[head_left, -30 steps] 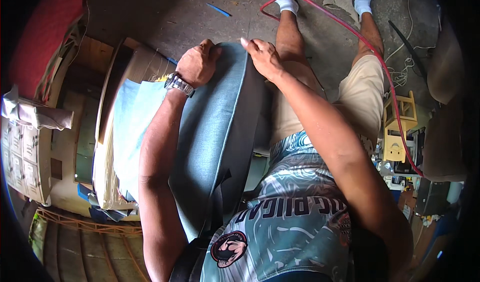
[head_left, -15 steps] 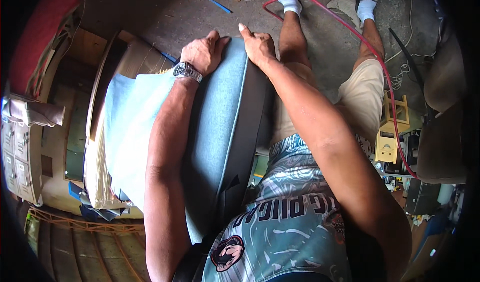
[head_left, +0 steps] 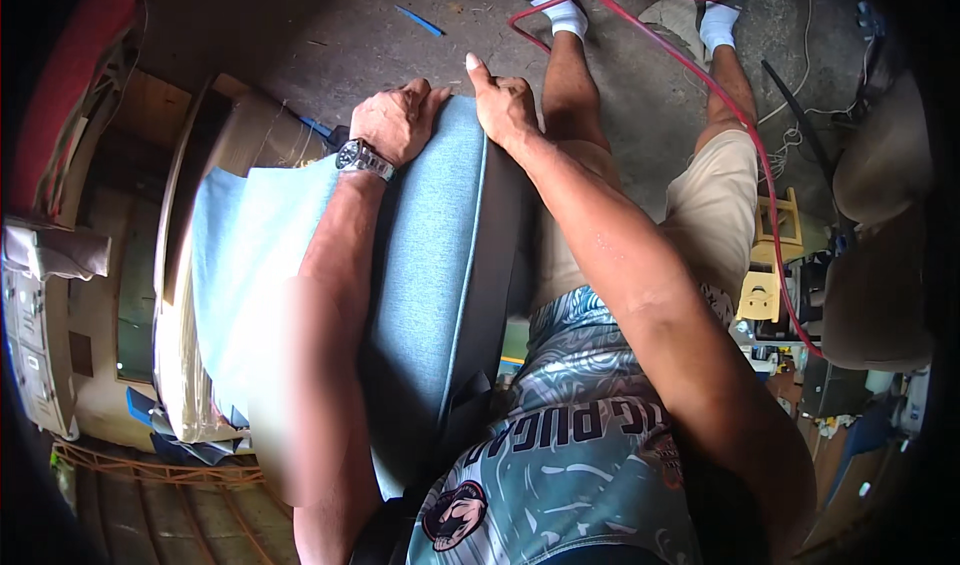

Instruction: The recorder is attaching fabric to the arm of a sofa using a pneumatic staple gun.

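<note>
A long blue fabric cushion with dark side panels and a piped seam stands on edge against my body. My left hand, wearing a metal watch, is closed on the left side of its far end. The fingertips are partly hidden behind that end. Across from it, my right hand grips the right side at the same end, its thumb sticking up and its other fingers curled over the dark panel. Left of the cushion, a light blue cloth lies over a pale padded piece, partly behind my left forearm.
A red hose loops over the floor by my feet and runs down the right. A blue strip lies on the floor ahead. Yellow stools and dark rounded seat pieces stand to the right; grey lockers are far left.
Both hands and the cushion's far end have shifted slightly left and closer to my body. The grip on the cushion looks the same. The whole view has also shifted a little.
</note>
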### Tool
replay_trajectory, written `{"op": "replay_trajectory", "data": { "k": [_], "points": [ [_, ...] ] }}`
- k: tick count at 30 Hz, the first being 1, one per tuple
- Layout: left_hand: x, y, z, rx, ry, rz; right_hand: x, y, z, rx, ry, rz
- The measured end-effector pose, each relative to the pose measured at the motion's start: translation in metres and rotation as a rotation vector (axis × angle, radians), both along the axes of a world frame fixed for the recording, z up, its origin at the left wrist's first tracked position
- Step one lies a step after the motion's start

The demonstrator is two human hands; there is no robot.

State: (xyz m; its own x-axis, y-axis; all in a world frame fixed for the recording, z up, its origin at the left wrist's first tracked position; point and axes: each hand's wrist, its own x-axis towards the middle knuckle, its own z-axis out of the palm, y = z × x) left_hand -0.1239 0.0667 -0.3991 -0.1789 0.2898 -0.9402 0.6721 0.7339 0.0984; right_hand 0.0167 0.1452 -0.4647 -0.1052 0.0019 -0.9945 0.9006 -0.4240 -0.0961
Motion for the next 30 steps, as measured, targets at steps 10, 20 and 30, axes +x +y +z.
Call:
{"op": "replay_trajectory", "data": {
  "k": [10,20,30],
  "points": [
    [-0.012,0.013,-0.007,-0.088,-0.090,0.158,0.002,-0.008,-0.018,-0.084,-0.028,0.082],
    [0.011,0.054,-0.020,-0.364,-0.666,0.309,0.015,-0.029,-0.042,-0.067,0.117,-0.109],
    [0.026,0.028,-0.026,-0.141,-0.463,0.332,0.012,0.040,-0.033,0.211,0.182,0.036]
  ]
}}
